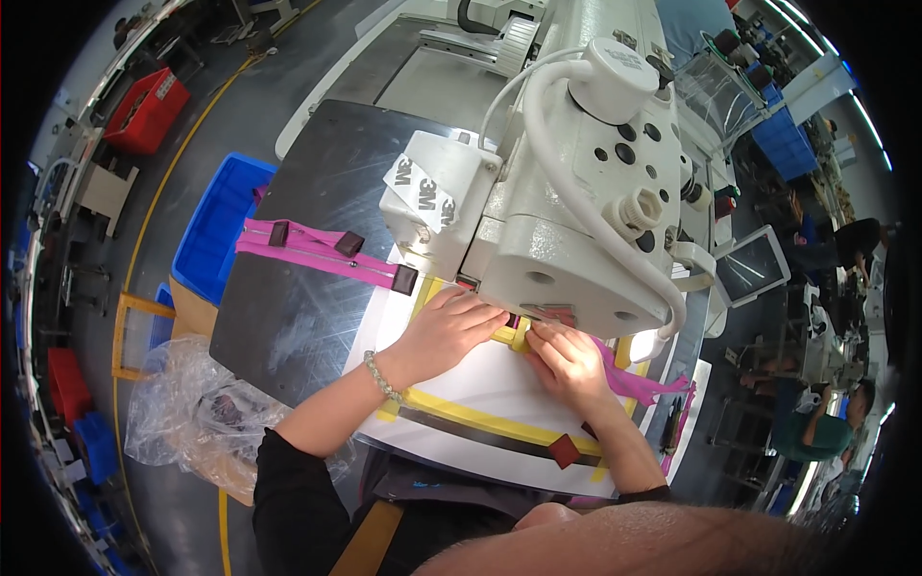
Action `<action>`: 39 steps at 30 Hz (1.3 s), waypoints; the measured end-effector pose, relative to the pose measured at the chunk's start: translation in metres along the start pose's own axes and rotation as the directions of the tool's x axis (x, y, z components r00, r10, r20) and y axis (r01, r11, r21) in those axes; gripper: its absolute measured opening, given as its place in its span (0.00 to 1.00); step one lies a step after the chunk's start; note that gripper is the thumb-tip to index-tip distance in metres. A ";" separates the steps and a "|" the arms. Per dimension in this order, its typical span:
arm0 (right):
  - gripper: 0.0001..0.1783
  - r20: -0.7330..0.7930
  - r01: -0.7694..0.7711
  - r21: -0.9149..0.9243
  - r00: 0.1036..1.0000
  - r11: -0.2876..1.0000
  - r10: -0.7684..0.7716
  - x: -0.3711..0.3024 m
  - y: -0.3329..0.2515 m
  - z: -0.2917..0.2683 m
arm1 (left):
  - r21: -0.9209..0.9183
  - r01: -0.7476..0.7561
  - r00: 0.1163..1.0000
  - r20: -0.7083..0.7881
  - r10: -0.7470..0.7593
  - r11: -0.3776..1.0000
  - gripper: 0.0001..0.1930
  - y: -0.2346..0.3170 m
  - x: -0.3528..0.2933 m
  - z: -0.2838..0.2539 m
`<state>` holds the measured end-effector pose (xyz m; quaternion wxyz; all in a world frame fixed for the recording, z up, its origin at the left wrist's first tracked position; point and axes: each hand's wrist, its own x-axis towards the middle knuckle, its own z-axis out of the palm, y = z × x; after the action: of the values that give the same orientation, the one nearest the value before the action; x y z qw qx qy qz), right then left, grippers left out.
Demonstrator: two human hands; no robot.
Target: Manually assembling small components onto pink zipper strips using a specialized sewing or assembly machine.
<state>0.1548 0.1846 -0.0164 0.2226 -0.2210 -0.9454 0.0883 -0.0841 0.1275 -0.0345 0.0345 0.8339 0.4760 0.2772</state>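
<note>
A magenta zipper strip with dark square patches [322,252] runs across the metal plate at left toward the head of a large white sewing machine [567,240]. Its other end [634,384] comes out to the right of my right hand. My left hand [451,331], with a beaded bracelet at the wrist, lies flat, fingers stretched toward the yellow-edged slot [509,334] under the machine head. Opposite it, my right hand [569,363] has its fingers bent and pressed together on the zipper strip. The fingertips partly hide the strip there.
Yellow tape [490,420] edges the white work surface, where a dark red square piece [565,451] lies. To the left stand a blue bin [216,226] and crumpled clear plastic [192,403]. A screen [754,267] stands at right; another person [816,422] sits beyond.
</note>
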 end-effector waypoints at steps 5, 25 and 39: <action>0.20 0.010 0.008 0.009 1.000 1.000 -0.008 0.000 0.001 -0.001 | 0.040 -0.023 0.998 0.063 0.021 0.999 0.17 0.000 0.000 -0.003; 0.19 -0.015 -0.004 0.036 1.000 0.999 0.004 -0.002 0.000 0.002 | 0.264 -0.133 0.988 0.106 0.109 0.955 0.19 0.013 0.005 -0.001; 0.26 -0.074 -0.170 -0.093 0.984 0.981 0.164 0.014 -0.029 0.014 | 0.149 -0.036 0.996 0.082 0.024 0.988 0.14 0.013 0.007 0.009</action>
<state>0.1259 0.1640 -0.0156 0.2344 -0.3132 -0.9188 0.0526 -0.0673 0.1279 -0.0353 -0.0135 0.8516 0.4813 0.2072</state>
